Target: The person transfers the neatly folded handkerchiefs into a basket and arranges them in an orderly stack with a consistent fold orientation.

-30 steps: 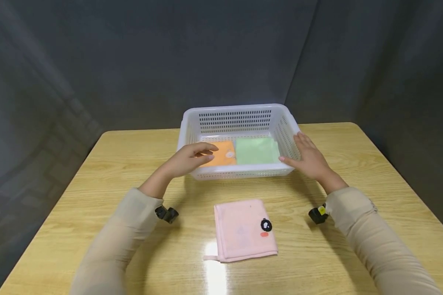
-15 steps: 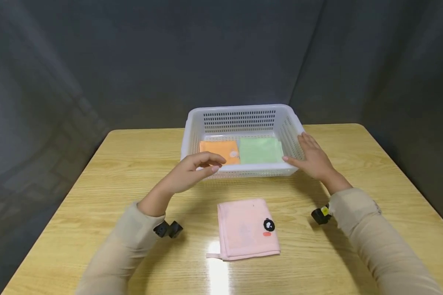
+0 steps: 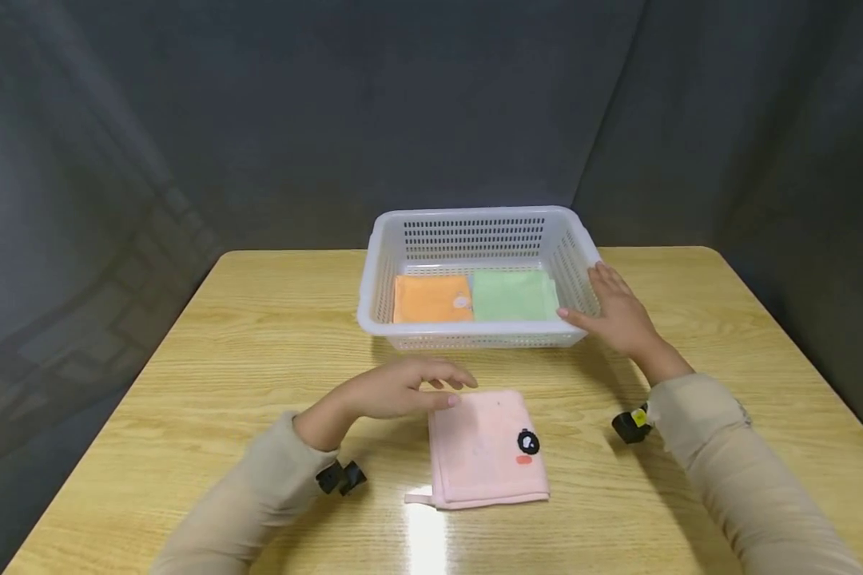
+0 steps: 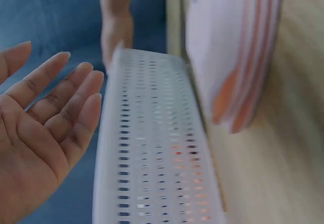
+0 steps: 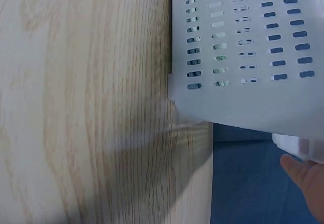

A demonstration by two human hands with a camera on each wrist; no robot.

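Note:
A folded pink hand towel with an embroidered eye and a hanging loop lies on the table. My left hand hovers at its far left corner, fingers extended; the left wrist view shows the palm of the left hand bare. My right hand rests on the right side of a white perforated basket, thumb at the front right corner and fingers straight along the rim. Inside the basket lie a folded orange towel and, to its right, a folded green towel.
The light wooden table carries everything, with dark grey fabric hanging behind it and at both sides. In the right wrist view the basket's perforated wall stands close to the table's edge.
My left hand has drawn back from over the basket's front left side toward the pink hand towel. The right hand stays at the basket's right rim.

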